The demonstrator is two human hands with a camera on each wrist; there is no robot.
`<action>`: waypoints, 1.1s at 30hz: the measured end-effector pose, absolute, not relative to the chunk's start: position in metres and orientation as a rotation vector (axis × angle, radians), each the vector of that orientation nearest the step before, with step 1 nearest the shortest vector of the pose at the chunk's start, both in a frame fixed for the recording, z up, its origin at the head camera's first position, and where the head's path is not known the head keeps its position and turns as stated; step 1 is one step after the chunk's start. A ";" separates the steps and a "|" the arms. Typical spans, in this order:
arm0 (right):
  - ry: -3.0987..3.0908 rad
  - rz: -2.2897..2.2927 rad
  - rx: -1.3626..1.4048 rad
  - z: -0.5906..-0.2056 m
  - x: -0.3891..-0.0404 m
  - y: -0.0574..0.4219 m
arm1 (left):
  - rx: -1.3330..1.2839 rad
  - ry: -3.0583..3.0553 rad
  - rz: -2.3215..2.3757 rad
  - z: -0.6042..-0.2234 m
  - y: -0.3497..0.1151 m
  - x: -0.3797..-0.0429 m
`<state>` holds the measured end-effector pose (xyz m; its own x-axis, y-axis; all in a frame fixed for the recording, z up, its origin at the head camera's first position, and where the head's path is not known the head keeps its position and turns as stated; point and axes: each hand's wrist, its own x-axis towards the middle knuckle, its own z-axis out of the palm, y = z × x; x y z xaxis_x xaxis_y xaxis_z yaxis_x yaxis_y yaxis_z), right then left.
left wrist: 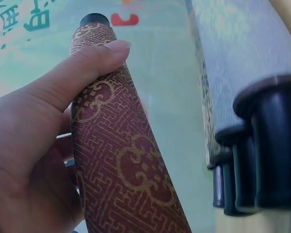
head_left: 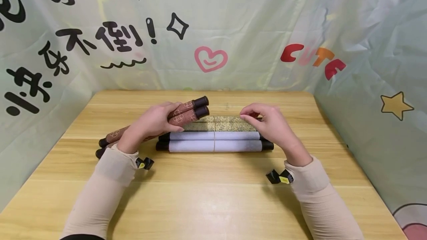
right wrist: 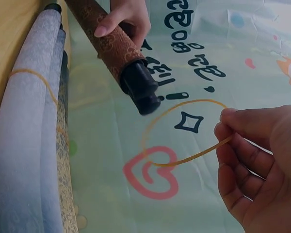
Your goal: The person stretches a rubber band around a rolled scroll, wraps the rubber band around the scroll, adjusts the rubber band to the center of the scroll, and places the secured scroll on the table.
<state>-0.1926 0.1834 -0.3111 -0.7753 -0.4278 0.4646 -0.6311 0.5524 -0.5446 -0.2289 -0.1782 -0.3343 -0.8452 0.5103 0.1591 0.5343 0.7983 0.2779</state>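
My left hand (head_left: 153, 121) grips a pair of reddish-brown patterned scrolls (head_left: 184, 117) with black end knobs, thumb laid along the near one. They slant up to the right, their right ends raised over the other scrolls. Between thumb and fingertips, my right hand (right wrist: 262, 160) pinches a thin yellow rubber band (right wrist: 186, 159), which hangs as a loose loop facing the brown scrolls' right ends in the right wrist view. Two white scrolls (head_left: 200, 146) lie side by side below, with two yellow speckled scrolls (head_left: 233, 126) behind them. A band crosses each of these pairs near the middle.
The wooden table (head_left: 207, 195) carries all the scrolls. A pale printed cloth (head_left: 253, 29) hangs behind the table and along both sides. Each wrist wears a small black camera, one on the left (head_left: 145, 163) and one on the right (head_left: 279, 176).
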 end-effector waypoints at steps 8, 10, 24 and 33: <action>-2.477 1.137 0.958 -0.312 -0.189 0.174 | -0.960 -2.882 -0.463 -0.330 -0.157 -0.218; -2.468 1.150 0.978 -0.313 -0.188 0.172 | -0.988 -2.866 -0.447 -0.330 -0.152 -0.216; -2.388 1.258 1.031 -0.323 -0.188 0.159 | -1.127 -2.788 -0.432 -0.335 -0.132 -0.196; -2.298 1.291 0.985 -0.323 -0.192 0.159 | -1.138 -2.819 -0.405 -0.331 -0.126 -0.185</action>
